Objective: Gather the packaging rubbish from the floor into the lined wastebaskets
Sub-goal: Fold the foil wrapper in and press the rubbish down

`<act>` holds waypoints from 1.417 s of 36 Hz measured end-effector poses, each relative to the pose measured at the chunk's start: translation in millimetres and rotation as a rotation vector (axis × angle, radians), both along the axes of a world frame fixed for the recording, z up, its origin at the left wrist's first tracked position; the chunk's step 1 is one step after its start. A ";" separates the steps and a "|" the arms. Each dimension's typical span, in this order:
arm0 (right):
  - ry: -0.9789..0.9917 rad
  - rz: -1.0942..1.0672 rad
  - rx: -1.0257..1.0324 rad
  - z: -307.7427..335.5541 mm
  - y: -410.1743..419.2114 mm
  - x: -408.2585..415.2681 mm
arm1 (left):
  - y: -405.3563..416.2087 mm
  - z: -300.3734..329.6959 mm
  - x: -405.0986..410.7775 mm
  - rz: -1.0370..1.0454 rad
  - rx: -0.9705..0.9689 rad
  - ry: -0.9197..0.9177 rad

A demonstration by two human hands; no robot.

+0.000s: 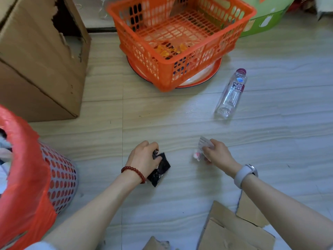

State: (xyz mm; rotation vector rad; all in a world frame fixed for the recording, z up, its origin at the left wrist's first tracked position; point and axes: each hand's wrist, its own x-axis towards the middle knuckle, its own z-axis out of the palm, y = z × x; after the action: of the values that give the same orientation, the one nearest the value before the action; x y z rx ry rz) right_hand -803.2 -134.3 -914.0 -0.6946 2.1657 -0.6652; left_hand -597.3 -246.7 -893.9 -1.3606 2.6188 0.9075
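While crouched low over the floor (180, 123): left hand (144, 159) clutching black wrapper (160, 170), right hand (214, 154) pinching pale wrapper (203, 143); lined wastebasket (59, 177) near left, clear bottle (230, 94) lying far right.

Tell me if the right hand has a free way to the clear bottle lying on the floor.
Probably not yet. The floor between the right hand and the clear bottle is bare, so nothing blocks the path, but that hand already grips a pale wrapper and would likely have to bin it first.
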 end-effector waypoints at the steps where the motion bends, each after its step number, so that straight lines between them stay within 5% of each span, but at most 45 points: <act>1: -0.047 -0.026 -0.009 3.1 -0.6 2.4 | -3.0 2.6 2.1 0.008 -0.030 0.027; 5: 0.362 0.280 0.022 3.5 2.8 13.8 | -12.4 19.1 8.9 0.055 -0.164 0.139; 10: 0.596 0.715 0.211 -9.4 7.9 46.3 | -16.2 32.2 23.6 0.063 -0.271 0.221; 17: 0.545 0.695 0.176 -6.5 -1.0 65.9 | -13.2 48.6 48.3 0.038 -0.342 0.340; 21: 0.451 0.507 0.117 5.4 -6.9 69.8 | -16.9 70.3 56.8 0.075 -0.369 0.428; 26: 0.312 0.294 -0.192 38.6 -32.8 83.3 | -33.0 110.2 63.7 0.090 -0.516 0.510; 32: 0.220 0.288 -0.566 138.0 -86.6 133.6 | -68.4 186.7 107.1 0.191 -0.747 0.600; 41: 0.119 0.568 -0.879 222.7 -138.1 241.9 | -66.7 228.5 228.7 0.433 -0.794 0.438; 45: 0.169 0.713 -0.844 218.2 -146.4 276.9 | -52.2 205.2 264.9 0.395 -0.708 0.341; 51: 0.350 1.063 -0.594 199.1 -145.7 301.9 | -40.6 180.6 297.6 0.243 -0.368 -0.055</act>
State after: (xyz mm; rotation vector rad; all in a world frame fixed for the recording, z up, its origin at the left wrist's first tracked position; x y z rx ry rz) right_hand -501.2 -279.9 -714.8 -2.1763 1.4862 -0.5895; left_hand -299.6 -287.3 -713.2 -1.7871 2.7136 0.4045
